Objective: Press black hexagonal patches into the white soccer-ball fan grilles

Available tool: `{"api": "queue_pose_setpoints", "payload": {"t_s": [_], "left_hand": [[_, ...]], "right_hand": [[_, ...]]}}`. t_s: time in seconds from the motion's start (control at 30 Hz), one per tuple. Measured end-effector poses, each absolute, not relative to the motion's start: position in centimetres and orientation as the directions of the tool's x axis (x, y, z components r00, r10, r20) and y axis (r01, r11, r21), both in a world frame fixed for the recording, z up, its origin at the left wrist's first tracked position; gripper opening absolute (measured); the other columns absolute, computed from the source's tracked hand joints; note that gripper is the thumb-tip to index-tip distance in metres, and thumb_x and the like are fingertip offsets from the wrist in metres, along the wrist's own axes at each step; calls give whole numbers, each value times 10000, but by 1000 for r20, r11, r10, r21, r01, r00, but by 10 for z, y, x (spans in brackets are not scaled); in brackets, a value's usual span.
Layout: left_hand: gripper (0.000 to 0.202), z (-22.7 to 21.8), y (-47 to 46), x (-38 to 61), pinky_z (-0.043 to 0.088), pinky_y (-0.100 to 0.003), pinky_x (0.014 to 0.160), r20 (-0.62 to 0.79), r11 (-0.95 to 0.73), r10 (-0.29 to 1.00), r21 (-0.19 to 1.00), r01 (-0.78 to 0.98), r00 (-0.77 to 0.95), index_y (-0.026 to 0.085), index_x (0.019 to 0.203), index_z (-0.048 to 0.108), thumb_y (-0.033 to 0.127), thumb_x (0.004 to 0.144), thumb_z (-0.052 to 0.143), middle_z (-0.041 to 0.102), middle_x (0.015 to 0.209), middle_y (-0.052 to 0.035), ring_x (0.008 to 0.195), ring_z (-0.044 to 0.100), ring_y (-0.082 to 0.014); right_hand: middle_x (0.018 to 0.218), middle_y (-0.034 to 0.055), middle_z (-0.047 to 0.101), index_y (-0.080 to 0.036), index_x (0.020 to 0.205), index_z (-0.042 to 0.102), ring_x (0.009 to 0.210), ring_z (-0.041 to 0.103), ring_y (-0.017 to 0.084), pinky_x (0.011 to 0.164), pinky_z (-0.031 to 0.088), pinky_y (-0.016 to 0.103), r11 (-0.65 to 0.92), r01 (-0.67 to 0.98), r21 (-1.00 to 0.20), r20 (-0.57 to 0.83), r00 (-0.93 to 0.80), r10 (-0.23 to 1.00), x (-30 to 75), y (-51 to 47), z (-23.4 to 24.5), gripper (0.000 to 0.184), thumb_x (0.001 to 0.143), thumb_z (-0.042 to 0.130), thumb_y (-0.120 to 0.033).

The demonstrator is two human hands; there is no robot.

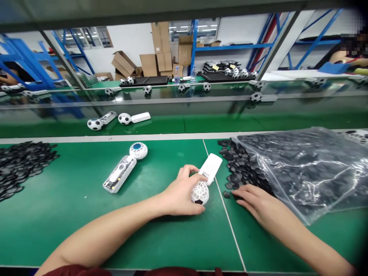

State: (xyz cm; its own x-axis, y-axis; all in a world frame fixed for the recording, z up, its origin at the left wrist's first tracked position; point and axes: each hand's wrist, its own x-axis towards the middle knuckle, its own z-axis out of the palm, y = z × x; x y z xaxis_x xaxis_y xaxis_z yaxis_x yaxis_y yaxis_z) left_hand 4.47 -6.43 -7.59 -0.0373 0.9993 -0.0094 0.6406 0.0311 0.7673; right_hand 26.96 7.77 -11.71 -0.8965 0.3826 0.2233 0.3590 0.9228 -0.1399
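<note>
White ball-headed unit (201, 191) on the green tabletop (161, 245), just L of the R hand (255, 201). Its long axis runs diagonally: ball end nearer the wearer, flat handle (211, 168) pointing away & to the R, across the white line (231, 222). L hand (185, 195) grips the ball from its L side, thumb at the near side, fingers curled round the far side; one black patch shows low on the white lattice. R hand has fingers close together at the near L edge of the black pcs (244, 168), a loose pc. (226, 194) just beside the tips; whether they pinch anything cannot be told. Ball's L side is hidden by the L hand; clear plastic bag (310, 172) covers much of the R heap, its glare blurring the contents, & runs past the R frame edge. L heap (23, 165) is cut off at frame L. Opened unit (120, 172) lies w/ its handle toward the wearer, blue-disc ball away. Pale strip (172, 137) bounds the far side, w/ 2 units (124, 119) beyond. Room to move: green surface btwn opened unit & L hand, also btwn the forearms; R side is hemmed by heap & bag.
</note>
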Motion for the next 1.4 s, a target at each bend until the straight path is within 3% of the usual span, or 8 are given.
{"api": "queue_pose_setpoints", "payload": {"t_s": [0.13,0.33,0.43,0.53,0.63,0.7,0.9,1.4], "left_hand": [[585,-78,-64,45,439,-382,911,-13,28,999,797,604,-31,237,1132,479,197,572,643,346,1145,-69,1029,473,-224],[579,-79,-63,42,448,-360,897,12,10,999,784,620,-31,214,1159,470,160,594,585,393,1129,-73,1009,490,-216],[574,-77,-62,40,424,-353,928,30,-13,999,772,636,-16,187,1161,472,132,598,566,414,1121,-78,1029,482,-214],[569,-73,-59,33,376,-380,976,24,-12,1000,747,664,-9,165,1162,466,105,602,547,428,1135,-84,1060,468,-221],[550,-71,-55,26,362,-413,981,-23,11,1000,740,673,9,182,1162,456,119,622,541,422,1167,-77,1076,466,-232],[542,-70,-54,23,376,-422,964,-40,15,999,735,678,20,198,1164,450,128,634,535,416,1176,-71,1066,474,-234],[548,-73,-55,24,413,-402,924,-39,22,999,726,687,9,204,1164,436,121,628,516,410,1169,-70,1067,473,-234],[342,-80,-54,36,407,-385,912,85,21,989,742,670,-125,216,1046,495,218,711,563,462,1062,-44,1024,489,-211]], "right_hand": [[937,87,629,-194,950,632,816,629,196,660,540,293,935,348,-66,256,-900,353,272,76,-121,312,911,336,-284],[914,139,641,-140,1005,623,788,620,228,686,540,375,964,246,99,363,-911,195,268,77,-123,383,820,294,-72],[906,129,630,-135,1079,583,810,611,218,720,531,373,953,301,-28,326,-899,293,264,75,-115,351,850,319,-113],[928,91,635,-160,1012,597,866,605,187,775,511,333,899,326,-292,267,-875,404,255,69,-100,249,877,389,-176],[871,30,655,-193,887,621,819,609,145,759,500,285,812,268,-518,229,-872,434,242,62,-87,144,856,481,-210],[829,17,650,-190,843,623,783,596,128,736,487,265,781,203,-590,228,-886,403,231,58,-81,113,846,512,-213],[857,30,636,-161,902,605,785,570,120,730,459,250,758,76,-648,241,-923,299,204,54,-79,114,840,509,-162],[745,-2,628,-155,755,610,712,570,107,689,444,234,608,12,-794,229,-920,318,180,62,-87,19,773,614,-158]]}}
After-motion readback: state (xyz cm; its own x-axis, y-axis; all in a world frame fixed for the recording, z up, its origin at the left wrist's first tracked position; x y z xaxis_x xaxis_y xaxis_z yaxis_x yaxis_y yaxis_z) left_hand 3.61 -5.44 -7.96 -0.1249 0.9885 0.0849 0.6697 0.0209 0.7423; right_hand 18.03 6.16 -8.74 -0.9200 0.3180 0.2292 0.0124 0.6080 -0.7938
